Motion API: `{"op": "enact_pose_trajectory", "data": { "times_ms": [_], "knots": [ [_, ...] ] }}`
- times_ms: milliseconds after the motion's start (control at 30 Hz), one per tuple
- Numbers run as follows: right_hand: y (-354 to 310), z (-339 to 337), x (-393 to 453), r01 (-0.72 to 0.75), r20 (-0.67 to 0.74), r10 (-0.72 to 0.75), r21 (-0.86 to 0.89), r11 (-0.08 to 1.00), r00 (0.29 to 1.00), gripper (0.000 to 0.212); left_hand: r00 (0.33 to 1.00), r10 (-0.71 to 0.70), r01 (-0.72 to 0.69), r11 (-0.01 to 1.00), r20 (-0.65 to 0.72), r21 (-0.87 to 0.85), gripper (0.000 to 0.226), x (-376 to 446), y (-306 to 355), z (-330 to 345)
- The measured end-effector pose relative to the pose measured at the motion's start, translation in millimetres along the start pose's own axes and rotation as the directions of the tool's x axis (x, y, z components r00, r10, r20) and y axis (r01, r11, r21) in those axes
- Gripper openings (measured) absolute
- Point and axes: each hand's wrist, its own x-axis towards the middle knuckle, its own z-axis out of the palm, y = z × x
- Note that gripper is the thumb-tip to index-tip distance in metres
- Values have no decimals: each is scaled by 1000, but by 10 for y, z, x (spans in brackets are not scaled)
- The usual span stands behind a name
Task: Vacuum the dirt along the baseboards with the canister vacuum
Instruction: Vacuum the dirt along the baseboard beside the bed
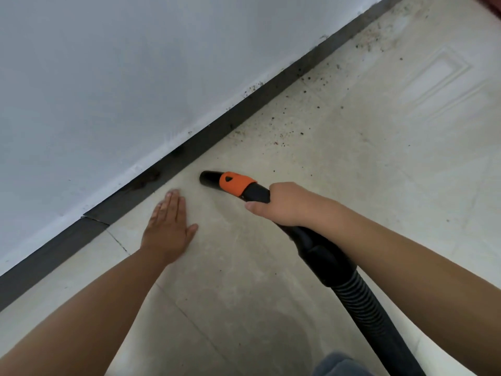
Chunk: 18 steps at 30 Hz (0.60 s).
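My right hand grips the black vacuum handle just behind its orange collar. The black nozzle mouth points left toward the dark baseboard, a short gap away from it, low over the floor. The ribbed black hose runs back under my right forearm to the bottom right. My left hand lies flat on the floor tile with straight fingers, left of the nozzle and close to the baseboard. Dark dirt specks lie scattered along the baseboard further up to the right.
A white wall rises above the baseboard, which shows a cracked joint at the left. The pale tiled floor reflects a door panel at the right. A bit of blue-grey cloth shows at the bottom edge.
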Motion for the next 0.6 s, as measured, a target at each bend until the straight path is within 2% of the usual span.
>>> {"op": "enact_pose_trajectory", "data": {
  "times_ms": [133, 233, 300, 433, 500, 600],
  "knots": [
    [15, -297, 221, -66, -137, 80, 99, 993, 987, 52, 1000, -12, 12, 1000, -21, -26, 69, -64, -58, -24],
    [119, -457, 291, -111, -176, 143, 182, 977, 974, 47, 999, -40, 39, 998, -24, -50, 69, -121, -153, -29],
    [129, -413, 249, -88, -160, 115, 166, 982, 980, 44, 998, -46, 44, 998, -39, -52, 69, -151, -202, -20],
    [-31, -18, 40, 24, -38, -24, -4, 1000, 999, 40, 999, -24, 21, 998, -41, -62, 68, -224, -277, -13],
    [-124, 123, -12, 81, 2, -81, -33, 996, 997, 36, 998, -36, 33, 998, -57, -54, 67, -236, -322, -32],
    [-113, 67, 50, 74, -23, -74, -14, 997, 997, 39, 997, -66, 66, 998, -45, -2, 67, -279, -371, -60]
  ]
}}
